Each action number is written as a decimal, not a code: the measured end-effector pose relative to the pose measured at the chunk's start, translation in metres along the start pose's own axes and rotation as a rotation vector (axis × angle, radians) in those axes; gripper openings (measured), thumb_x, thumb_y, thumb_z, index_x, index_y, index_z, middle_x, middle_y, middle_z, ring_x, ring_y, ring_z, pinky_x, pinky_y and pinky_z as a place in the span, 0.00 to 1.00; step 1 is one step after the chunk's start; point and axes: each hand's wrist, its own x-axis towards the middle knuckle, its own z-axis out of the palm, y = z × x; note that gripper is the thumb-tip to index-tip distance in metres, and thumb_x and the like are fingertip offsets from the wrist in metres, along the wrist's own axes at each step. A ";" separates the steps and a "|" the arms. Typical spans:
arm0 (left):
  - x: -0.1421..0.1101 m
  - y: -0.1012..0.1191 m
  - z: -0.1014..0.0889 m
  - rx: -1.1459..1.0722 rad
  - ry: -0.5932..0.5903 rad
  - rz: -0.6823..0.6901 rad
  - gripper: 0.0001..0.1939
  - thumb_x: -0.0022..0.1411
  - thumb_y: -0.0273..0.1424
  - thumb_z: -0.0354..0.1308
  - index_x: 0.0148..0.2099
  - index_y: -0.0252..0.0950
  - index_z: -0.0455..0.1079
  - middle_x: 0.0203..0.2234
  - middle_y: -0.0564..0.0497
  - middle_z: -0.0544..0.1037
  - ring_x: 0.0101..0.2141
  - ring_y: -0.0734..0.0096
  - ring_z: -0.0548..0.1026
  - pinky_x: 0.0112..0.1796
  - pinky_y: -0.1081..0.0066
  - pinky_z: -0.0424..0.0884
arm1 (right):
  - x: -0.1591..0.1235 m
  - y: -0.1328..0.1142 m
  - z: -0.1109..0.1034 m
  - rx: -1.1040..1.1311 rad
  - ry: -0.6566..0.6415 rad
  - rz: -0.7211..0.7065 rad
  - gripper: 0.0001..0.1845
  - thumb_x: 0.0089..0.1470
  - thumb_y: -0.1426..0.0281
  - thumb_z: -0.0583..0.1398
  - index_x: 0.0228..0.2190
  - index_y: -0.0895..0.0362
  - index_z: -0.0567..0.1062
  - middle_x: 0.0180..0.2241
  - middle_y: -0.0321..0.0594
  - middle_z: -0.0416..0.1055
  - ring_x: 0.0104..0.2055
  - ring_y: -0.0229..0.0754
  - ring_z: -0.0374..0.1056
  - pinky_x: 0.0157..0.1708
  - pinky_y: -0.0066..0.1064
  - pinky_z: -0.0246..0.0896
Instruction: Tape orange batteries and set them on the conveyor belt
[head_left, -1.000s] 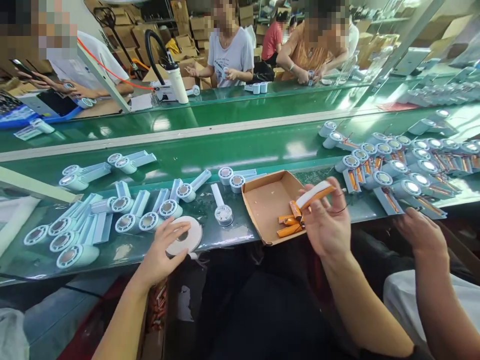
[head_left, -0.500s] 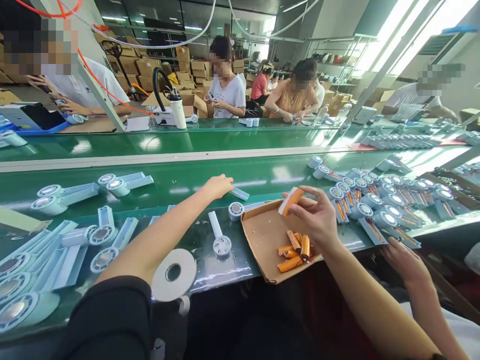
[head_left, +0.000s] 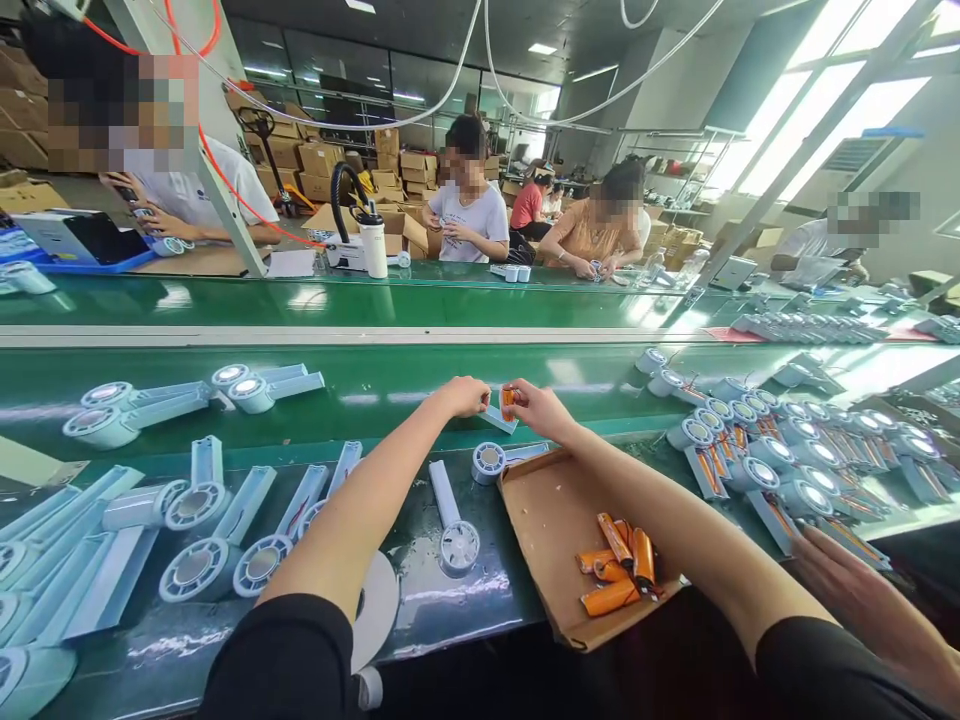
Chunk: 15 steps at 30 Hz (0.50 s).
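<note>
My right hand (head_left: 536, 405) held an orange battery (head_left: 509, 400) pinched between narrowed fingers, just above the light blue handle (head_left: 498, 418) of a fan on the green belt. My left hand (head_left: 469, 395) was beside that handle, fingers curled in; I could not tell whether they gripped the fan, as its head was hidden.

The work looked part done to me. Over on the right, many fans (head_left: 750, 472) lay crowded together, orange showing in many of their open handles. To my left, the fans on the desk (head_left: 480, 610) showed no orange in the handles I could see into, such as the nearer one (head_left: 196, 570), so I judged those were left to fill. More batteries (head_left: 615, 570) lay loose in the cardboard box (head_left: 532, 510).

I could read no brand or label: the print on a co-worker's white shirt (head_left: 472, 220) was too small, and the batteries bore no legible lettering.
</note>
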 end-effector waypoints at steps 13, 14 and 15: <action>-0.032 0.045 -0.018 -0.105 0.045 -0.126 0.13 0.76 0.34 0.58 0.56 0.33 0.76 0.50 0.47 0.81 0.51 0.60 0.80 0.50 0.60 0.79 | 0.005 0.001 0.025 -0.341 -0.221 -0.223 0.12 0.59 0.69 0.60 0.40 0.49 0.83 0.27 0.50 0.81 0.31 0.60 0.81 0.33 0.43 0.69; -0.030 0.045 -0.017 -0.119 0.044 -0.147 0.12 0.77 0.32 0.56 0.55 0.35 0.76 0.49 0.48 0.82 0.50 0.62 0.81 0.49 0.64 0.78 | 0.013 0.014 0.033 -0.291 -0.214 -0.248 0.10 0.60 0.67 0.60 0.37 0.46 0.83 0.28 0.54 0.81 0.31 0.59 0.82 0.33 0.44 0.68; -0.027 0.044 -0.016 -0.135 0.057 -0.164 0.12 0.78 0.32 0.54 0.55 0.36 0.77 0.48 0.49 0.83 0.50 0.63 0.82 0.48 0.68 0.77 | 0.023 0.027 0.042 -0.255 -0.203 -0.231 0.08 0.58 0.66 0.62 0.32 0.45 0.83 0.28 0.56 0.80 0.30 0.60 0.81 0.31 0.45 0.67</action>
